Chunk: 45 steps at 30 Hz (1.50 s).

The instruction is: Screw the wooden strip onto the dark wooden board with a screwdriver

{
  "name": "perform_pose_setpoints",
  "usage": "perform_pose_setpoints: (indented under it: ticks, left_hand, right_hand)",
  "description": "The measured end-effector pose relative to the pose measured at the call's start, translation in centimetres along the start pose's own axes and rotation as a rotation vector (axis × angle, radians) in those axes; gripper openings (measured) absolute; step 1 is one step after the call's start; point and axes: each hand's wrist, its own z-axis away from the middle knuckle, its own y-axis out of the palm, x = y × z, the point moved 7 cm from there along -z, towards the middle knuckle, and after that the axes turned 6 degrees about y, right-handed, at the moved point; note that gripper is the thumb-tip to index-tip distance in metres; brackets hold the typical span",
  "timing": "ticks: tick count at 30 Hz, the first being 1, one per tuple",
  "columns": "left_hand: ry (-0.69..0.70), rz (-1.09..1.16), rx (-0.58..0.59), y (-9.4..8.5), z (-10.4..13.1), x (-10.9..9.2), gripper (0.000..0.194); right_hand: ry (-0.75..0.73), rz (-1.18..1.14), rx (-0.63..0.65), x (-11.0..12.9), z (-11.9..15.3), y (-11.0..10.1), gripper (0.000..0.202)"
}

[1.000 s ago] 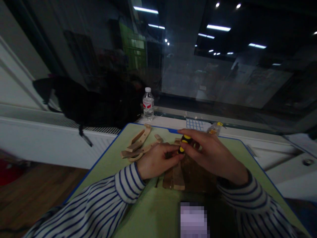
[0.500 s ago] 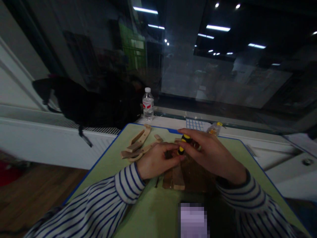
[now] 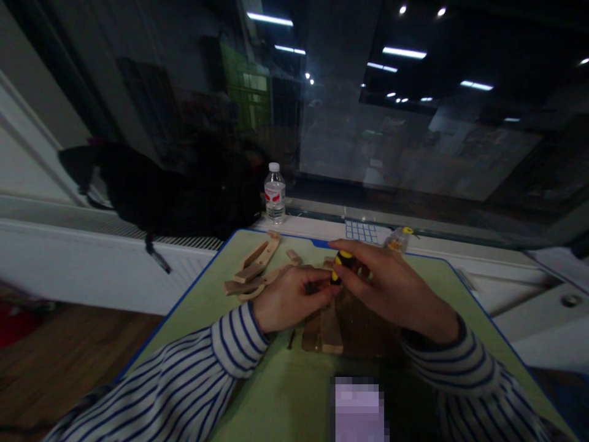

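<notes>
My right hand (image 3: 398, 285) is closed round the black-and-yellow handle of a screwdriver (image 3: 343, 260), which stands nearly upright. The thumb and fingers of my left hand (image 3: 285, 299) pinch at its lower end; the shaft and tip are hidden behind them. Below lies a narrow wooden strip (image 3: 331, 334) on a dark brown board (image 3: 363, 325). Beside my left wrist, a thin dark metal piece (image 3: 291, 339) rests on the green tabletop (image 3: 267, 393).
Several shaped wooden parts (image 3: 253, 270) lie at the table's back left. A water bottle (image 3: 275, 196) and a small plastic bag (image 3: 398, 239) stand on the sill, near a blue-gridded sheet (image 3: 362, 231). A black backpack (image 3: 184, 196) sits left. A blurred-out pale rectangle (image 3: 359, 408) is at the front.
My hands stay at nearly the same place. The screwdriver handle has turned slightly, and my right fingers have shifted a little on it.
</notes>
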Motion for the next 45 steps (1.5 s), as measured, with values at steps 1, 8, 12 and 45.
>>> perform_pose_setpoints:
  ticks: [1,8,12,45]
  left_hand:
    - [-0.001,-0.005,0.008,0.07,0.02,0.04,0.024]
    - [0.013,-0.03,-0.006,0.31,0.11,0.28,0.023]
    - [0.008,-0.007,0.002,0.34,0.06,0.14,0.022]
    - [0.009,0.024,0.023,0.63,0.04,0.44,0.023]
  right_hand:
    - [0.001,0.001,0.001,-0.01,-0.01,0.02,0.036]
    - [0.011,0.019,-0.005,-0.16,-0.09,0.18,0.033]
    - [0.016,0.031,-0.018,-0.27,-0.16,0.26,0.032]
    - [0.009,0.007,-0.019,-0.22,-0.25,0.09,0.03]
